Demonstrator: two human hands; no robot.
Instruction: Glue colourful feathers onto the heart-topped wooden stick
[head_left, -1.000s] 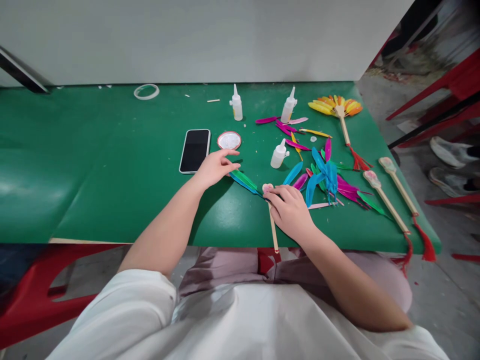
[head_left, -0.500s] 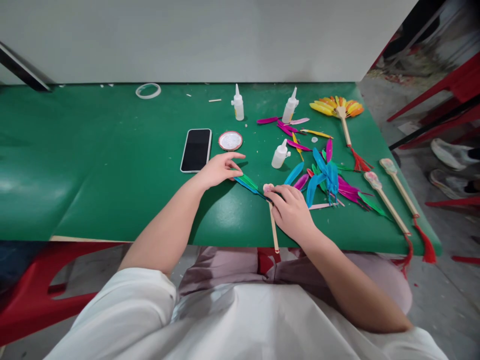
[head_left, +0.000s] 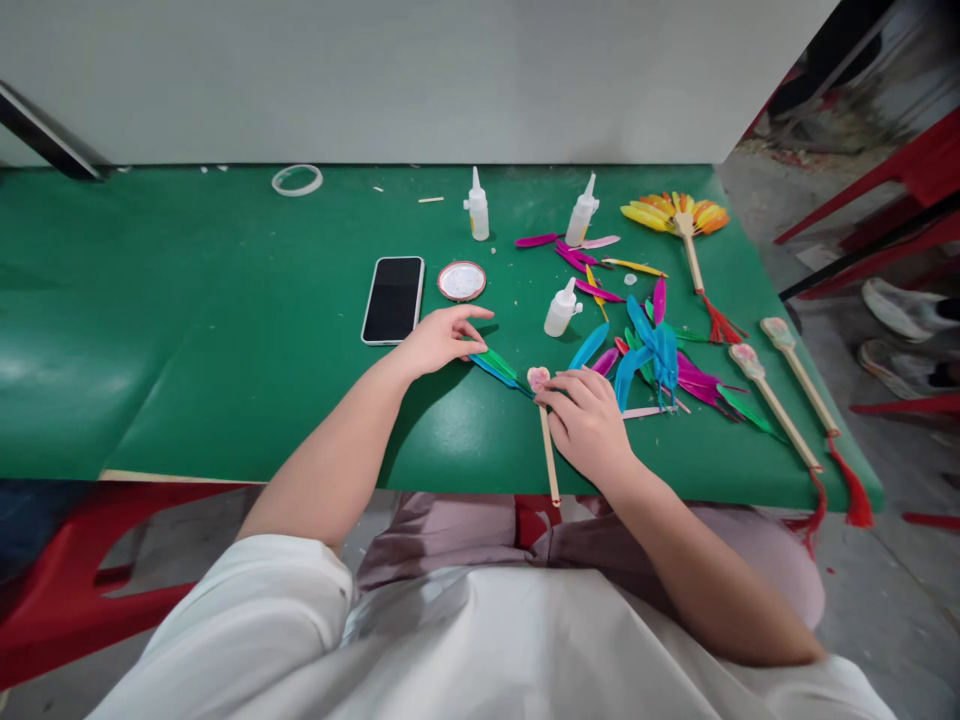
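Note:
My left hand [head_left: 444, 338] pinches the tips of a green feather [head_left: 496, 363] and a blue feather [head_left: 489, 374] between thumb and fingers. The quill ends of these feathers reach the head of a wooden fan handle [head_left: 549, 455], which carries a pinkish, rounded decoration [head_left: 538, 378]. My right hand [head_left: 587, 420] is closed at the handle's neck, its fingertips pressing where the quills meet the head; the fingers partly hide that contact. The handle's lower end sticks out over the table's front edge.
Loose feathers [head_left: 654, 355] in several colours lie right of my right hand. Glue bottles [head_left: 561, 308] stand behind. A phone [head_left: 393, 300], a round lid [head_left: 461, 281] and a tape ring [head_left: 297, 180] lie left. A finished yellow feather fan [head_left: 684, 225] and two tasselled handles [head_left: 776, 410] lie right.
My right fingers have slid slightly down from the decorated head to the neck, uncovering more of the decoration. My left hand stays with the feathers.

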